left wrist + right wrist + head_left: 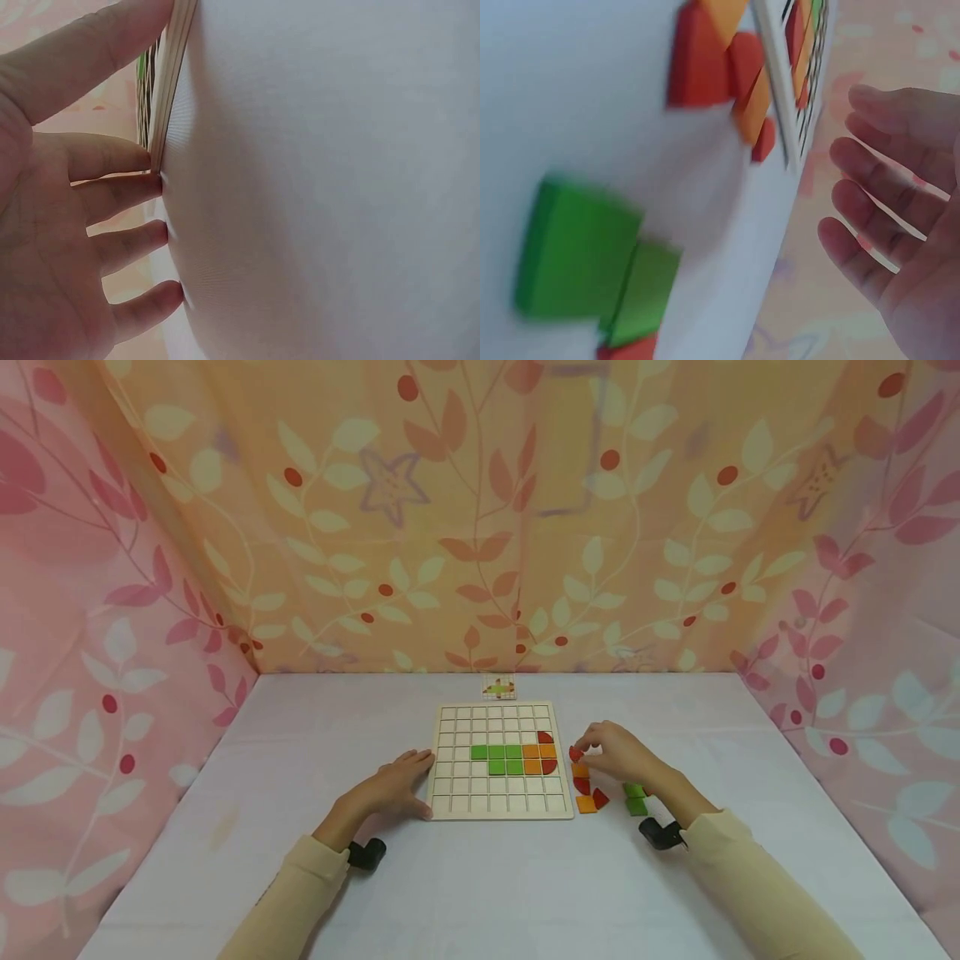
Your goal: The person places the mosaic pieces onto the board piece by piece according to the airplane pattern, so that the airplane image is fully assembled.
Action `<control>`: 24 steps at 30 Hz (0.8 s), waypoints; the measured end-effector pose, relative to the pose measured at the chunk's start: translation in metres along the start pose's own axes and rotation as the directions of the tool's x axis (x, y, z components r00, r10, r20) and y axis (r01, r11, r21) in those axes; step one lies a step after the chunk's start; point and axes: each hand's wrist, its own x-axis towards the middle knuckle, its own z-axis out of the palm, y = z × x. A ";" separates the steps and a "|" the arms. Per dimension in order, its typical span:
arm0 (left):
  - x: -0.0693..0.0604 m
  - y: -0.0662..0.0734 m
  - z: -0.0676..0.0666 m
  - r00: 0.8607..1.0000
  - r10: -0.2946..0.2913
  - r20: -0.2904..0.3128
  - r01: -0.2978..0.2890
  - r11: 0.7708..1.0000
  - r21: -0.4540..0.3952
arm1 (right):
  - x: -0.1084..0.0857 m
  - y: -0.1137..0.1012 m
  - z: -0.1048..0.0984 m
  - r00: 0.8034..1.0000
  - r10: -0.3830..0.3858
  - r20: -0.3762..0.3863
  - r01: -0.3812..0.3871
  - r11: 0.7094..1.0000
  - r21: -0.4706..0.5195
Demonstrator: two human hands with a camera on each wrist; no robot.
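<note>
A pale wooden grid board (457,793) lies flat on the table, with a block of green tiles (497,752), orange tiles (531,767) and rounded red pieces (550,767) in its cells. My left hand (390,785) rests at its left side; in the left wrist view the thumb and fingers of that hand (52,202) are spread, some tips at the board's edge (169,90). My right hand (618,752) hovers with bent fingers by a loose red piece (576,753). The right wrist view shows this hand (900,180) with nothing visible between its fingers, the red piece (763,140) beyond them.
Loose orange (586,804) and red pieces (601,798) lie along the board's right side. Farther right, green tiles (637,807) lie below my right hand, a bit of red beside them. A small pattern card (498,687) is behind the board. Patterned curtains surround the table.
</note>
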 end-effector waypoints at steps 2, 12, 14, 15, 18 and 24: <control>0.000 0.000 0.000 1.000 0.000 -0.001 0.000 1.000 -0.002 | -0.006 0.007 -0.002 1.000 0.026 0.010 -0.026 1.000 0.010; -0.001 0.001 0.000 1.000 0.002 -0.002 -0.002 1.000 -0.006 | -0.031 0.037 -0.004 0.994 0.088 0.066 -0.089 0.996 0.017; -0.001 0.001 0.000 1.000 0.003 -0.003 -0.003 1.000 -0.005 | -0.035 0.041 -0.003 0.993 0.097 0.072 -0.098 0.995 0.011; -0.001 0.001 0.000 1.000 0.003 -0.004 -0.003 1.000 -0.003 | -0.037 0.043 -0.003 0.992 0.097 0.075 -0.098 0.995 0.007; -0.001 0.002 0.000 1.000 0.000 -0.006 0.000 1.000 -0.002 | -0.043 0.048 -0.002 0.993 0.088 0.081 -0.087 0.996 -0.018; -0.002 0.003 -0.002 1.000 -0.007 -0.004 0.007 1.000 -0.002 | -0.050 0.055 -0.001 0.998 0.006 0.067 0.001 0.996 -0.094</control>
